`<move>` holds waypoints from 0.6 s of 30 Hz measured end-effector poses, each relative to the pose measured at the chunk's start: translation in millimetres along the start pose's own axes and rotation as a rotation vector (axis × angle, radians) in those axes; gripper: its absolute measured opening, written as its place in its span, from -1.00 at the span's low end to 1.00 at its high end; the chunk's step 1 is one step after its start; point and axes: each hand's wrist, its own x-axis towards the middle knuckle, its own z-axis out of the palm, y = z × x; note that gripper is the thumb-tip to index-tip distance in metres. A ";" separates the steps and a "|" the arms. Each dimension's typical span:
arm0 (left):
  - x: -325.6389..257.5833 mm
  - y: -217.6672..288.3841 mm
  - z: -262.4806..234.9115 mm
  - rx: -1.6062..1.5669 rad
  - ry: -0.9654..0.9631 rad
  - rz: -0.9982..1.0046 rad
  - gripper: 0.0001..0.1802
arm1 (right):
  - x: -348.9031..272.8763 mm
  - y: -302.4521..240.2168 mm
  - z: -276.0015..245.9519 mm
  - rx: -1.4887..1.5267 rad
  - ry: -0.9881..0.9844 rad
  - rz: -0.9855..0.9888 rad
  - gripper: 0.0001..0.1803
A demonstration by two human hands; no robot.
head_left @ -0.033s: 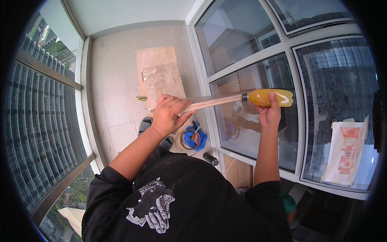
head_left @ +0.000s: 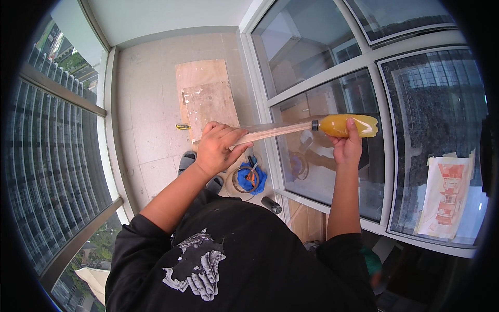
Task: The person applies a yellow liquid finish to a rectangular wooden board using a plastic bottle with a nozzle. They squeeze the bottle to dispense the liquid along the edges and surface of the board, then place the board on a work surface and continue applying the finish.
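A light wooden board (head_left: 280, 131), seen nearly edge-on, is held out in front of my chest. My left hand (head_left: 217, 150) is closed around its left end, thumb below and fingers over the top. In my right hand (head_left: 347, 148) lies a clear plastic bottle (head_left: 338, 125) of yellow liquid, tilted onto its side, the thumb pressed on it. Its dark cap end (head_left: 315, 125) points left and meets the board's right end; whether they touch or only overlap in view, I cannot tell.
Stained plywood sheets (head_left: 210, 101) lie on the tiled floor, a yellow utility knife (head_left: 183, 127) at their left edge. Near my slippers (head_left: 187, 161) sits a round container with a blue bag (head_left: 258, 182). A dark cylinder (head_left: 271, 205) lies nearby. Framed glass panes (head_left: 332, 171) stand close on the right, windows on the left.
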 end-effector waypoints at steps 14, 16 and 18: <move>3.6 -4.0 -0.6 0.004 -0.018 -0.018 -0.64 | -7.7 -1.3 13.5 -0.411 -0.083 -0.407 -0.63; 4.9 -4.2 -0.5 0.006 -0.023 -0.018 -0.64 | -8.3 -2.3 16.3 -0.422 -0.091 -0.404 -0.65; 4.2 -5.7 -0.8 0.011 -0.026 -0.028 -0.67 | -13.6 -6.2 26.1 -0.395 -0.072 -0.357 -0.65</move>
